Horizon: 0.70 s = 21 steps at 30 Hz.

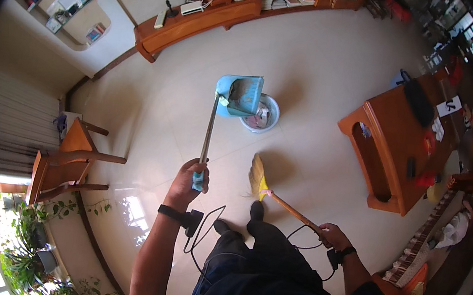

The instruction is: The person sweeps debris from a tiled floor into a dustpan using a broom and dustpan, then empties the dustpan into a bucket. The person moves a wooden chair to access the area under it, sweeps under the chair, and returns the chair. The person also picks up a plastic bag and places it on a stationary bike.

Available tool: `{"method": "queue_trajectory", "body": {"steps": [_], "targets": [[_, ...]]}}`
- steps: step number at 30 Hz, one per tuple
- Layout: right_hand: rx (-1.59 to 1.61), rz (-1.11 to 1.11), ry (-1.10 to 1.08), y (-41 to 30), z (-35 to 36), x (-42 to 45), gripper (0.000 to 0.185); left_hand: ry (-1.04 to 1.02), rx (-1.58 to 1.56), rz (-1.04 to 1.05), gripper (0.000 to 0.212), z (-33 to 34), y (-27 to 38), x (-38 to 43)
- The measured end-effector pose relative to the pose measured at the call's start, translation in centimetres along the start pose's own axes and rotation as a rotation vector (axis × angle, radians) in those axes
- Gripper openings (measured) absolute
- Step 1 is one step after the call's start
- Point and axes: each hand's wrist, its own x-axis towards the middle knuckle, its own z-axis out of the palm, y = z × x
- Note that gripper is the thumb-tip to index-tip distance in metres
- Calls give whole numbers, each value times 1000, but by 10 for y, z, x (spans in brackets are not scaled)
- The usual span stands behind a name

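My left hand grips the handle of a long-handled blue dustpan. The pan is tilted, and its right edge overlaps the rim of a round light-blue waste bin on the floor, as seen from above; whether they touch I cannot tell. Crumpled paper or tissue lies in the bin. At the lower right, my right hand is closed around the wooden handle of a broom, whose straw bristles and yellow binding are just beyond my shoes. Dark straps with small black devices and cables are on both wrists.
A wooden chair lies or stands at the left near a curtain and potted plants. A long wooden TV cabinet runs along the far wall. To the right is a wooden table with things on it, beside a cushioned seat.
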Motion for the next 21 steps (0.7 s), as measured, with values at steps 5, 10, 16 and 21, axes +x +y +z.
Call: {"method": "queue_trajectory", "body": {"steps": [5,10,16,21], "targets": [[-15,-13,27,2,-3,2,22,48,293,-27,30,24,-14,19],[13,-24,39,4,-1,2,20,43,445,13,34,28,-26,23],[-9,-21,42,6,6,6,21,76,537,6,45,24,-29,14],[-15,-27,40,7,11,7,22,47,520,28,44,20,-28,5]]}}
